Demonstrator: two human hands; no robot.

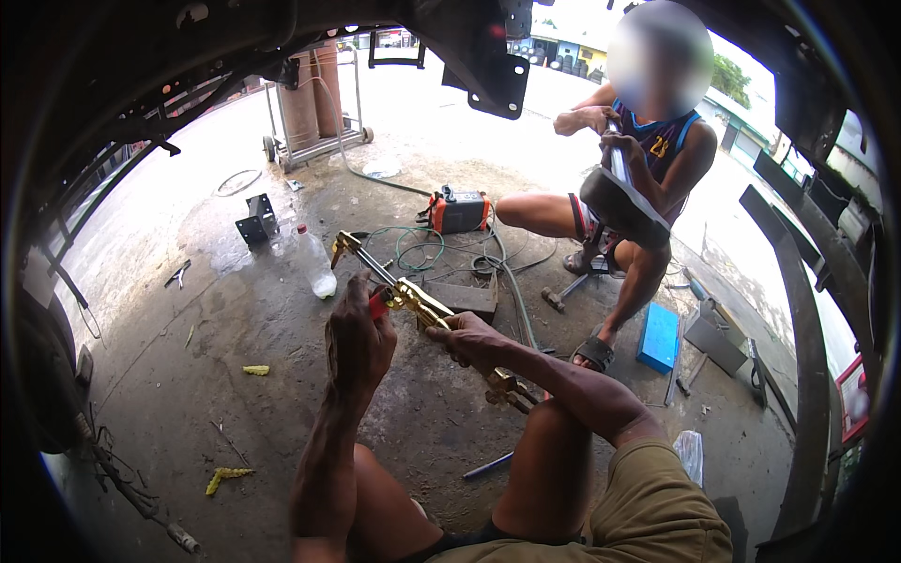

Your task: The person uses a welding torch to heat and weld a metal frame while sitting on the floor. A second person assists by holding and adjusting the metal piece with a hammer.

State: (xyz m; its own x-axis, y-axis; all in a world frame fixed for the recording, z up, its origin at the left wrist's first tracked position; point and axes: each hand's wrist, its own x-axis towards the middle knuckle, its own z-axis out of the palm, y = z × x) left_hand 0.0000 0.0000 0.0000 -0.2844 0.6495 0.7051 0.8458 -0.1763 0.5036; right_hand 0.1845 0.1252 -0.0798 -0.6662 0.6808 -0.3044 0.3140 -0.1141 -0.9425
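Observation:
My right hand [465, 340] grips a long brass cutting torch [422, 305], its angled tip [338, 246] pointing up and away to the left, its hose end near my right knee. My left hand [361, 342] is closed on a small red object [380, 302] just under the torch's silver and brass tubes. Past the torch stands a plastic bottle [316, 266] with a red cap, beside a black metal bracket [256, 220]. An orange and black machine [458, 211] lies among green hoses [413, 246] on the concrete floor.
A co-worker [666, 159] crouches at right holding a dark shoe-like object [619, 206]. Cylinders [305, 98] stand on a cart behind. Dark vehicle frame [441, 42] overhangs the view. A hammer [554, 296], blue box [657, 336], steel pieces [709, 338] and yellow scraps [225, 479] lie around.

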